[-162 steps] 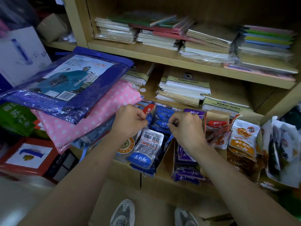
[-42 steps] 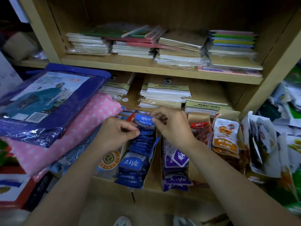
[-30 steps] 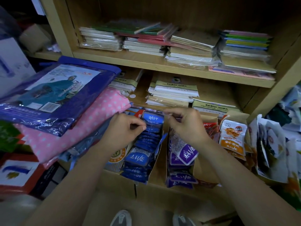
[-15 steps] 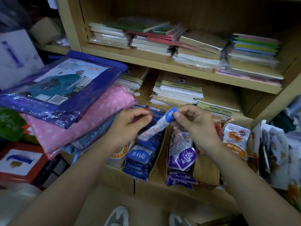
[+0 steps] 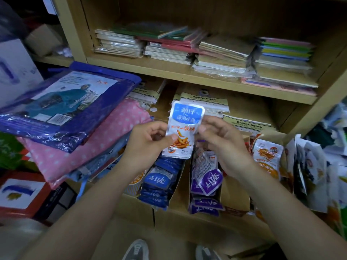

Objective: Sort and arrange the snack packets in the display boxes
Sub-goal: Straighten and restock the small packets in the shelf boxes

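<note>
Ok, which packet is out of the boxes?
The blue-topped packet, pinched upright between the left hand and right hand. The blue packets and purple packets below it lie in their boxes.

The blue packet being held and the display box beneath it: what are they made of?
The blue packet looks like glossy plastic or foil film: glare, crimped sealed edges. The display box seems plain matte brown cardboard: dull surface, folded walls.
</note>
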